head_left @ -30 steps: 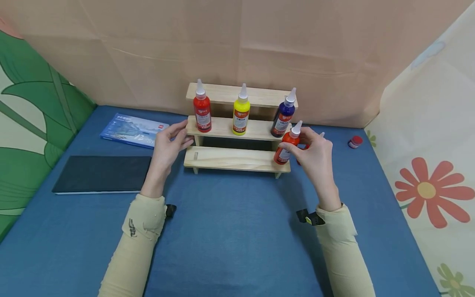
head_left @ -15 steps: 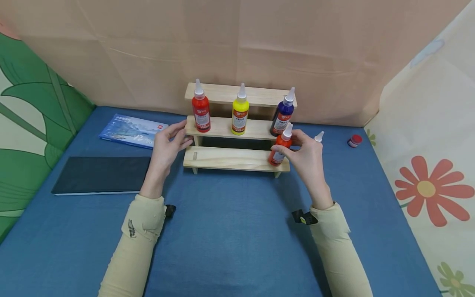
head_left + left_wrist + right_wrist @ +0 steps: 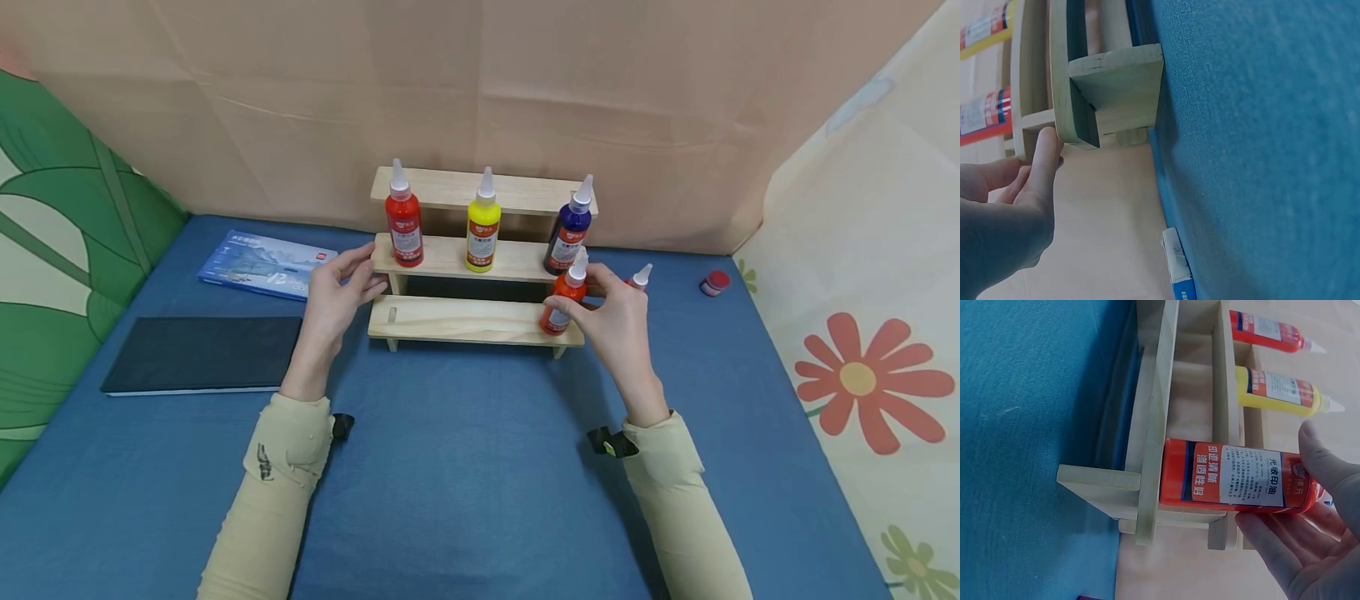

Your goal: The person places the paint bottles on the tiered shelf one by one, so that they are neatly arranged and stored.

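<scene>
A three-step wooden rack [image 3: 465,319] stands on the blue cloth. At the right end of its lowest step, my right hand [image 3: 618,329] grips an orange-red ink bottle [image 3: 1235,476] between thumb and fingers. The bottle is upright, its base right at the step and its white nozzle pointing up. My left hand [image 3: 330,300] is at the rack's left end, its fairly straight fingertips touching the ends of the planks. On the middle step stand a red bottle [image 3: 406,231], a yellow bottle [image 3: 482,235] and a dark blue bottle [image 3: 567,237].
Behind my right hand, another bottle's white nozzle [image 3: 641,276] shows; its body is mostly hidden. A small red-capped jar [image 3: 715,283] lies farther right. To the left are a blue picture box [image 3: 262,265] and a dark notebook [image 3: 202,354]. A beige sheet [image 3: 300,108] hangs behind.
My right hand has moved slightly left with the orange-red bottle and lowered it a little at the lowest step. The left hand stays at the rack's end.
</scene>
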